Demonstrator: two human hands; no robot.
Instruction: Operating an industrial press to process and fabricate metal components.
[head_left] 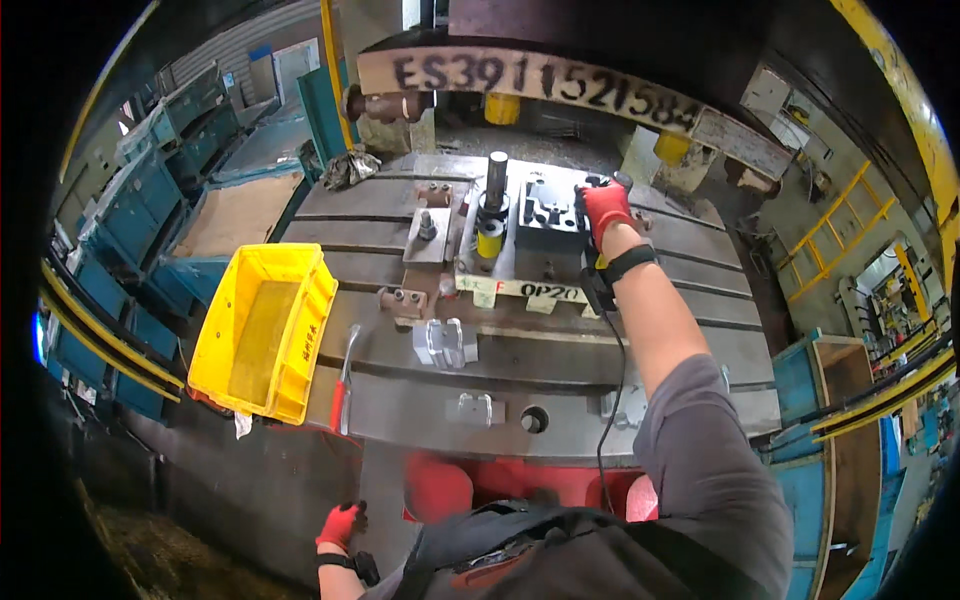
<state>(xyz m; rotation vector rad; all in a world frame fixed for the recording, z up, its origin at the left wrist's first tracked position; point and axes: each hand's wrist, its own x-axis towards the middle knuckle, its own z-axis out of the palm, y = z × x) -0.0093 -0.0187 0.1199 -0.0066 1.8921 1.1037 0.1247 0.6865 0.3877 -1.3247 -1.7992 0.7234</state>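
— Where's the dark blocky steel die (548, 222)?
— Far on the slotted grey press table (700, 345), just left of the red-gloved right hand (604, 207), fingers curled onto its right edge.
— Left hand (338, 525)?
— Near, low, well apart; loosely curled, holding nothing.

A factory press shop: a slotted steel press bed (640, 350) carries a die block (548, 222), blue bins (130, 200) alongside.

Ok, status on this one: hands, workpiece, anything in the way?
Right hand reaching onto dark die block on press table. Left hand low by the table front, closed, contents unclear. Yellow bin and wrench lie well left.
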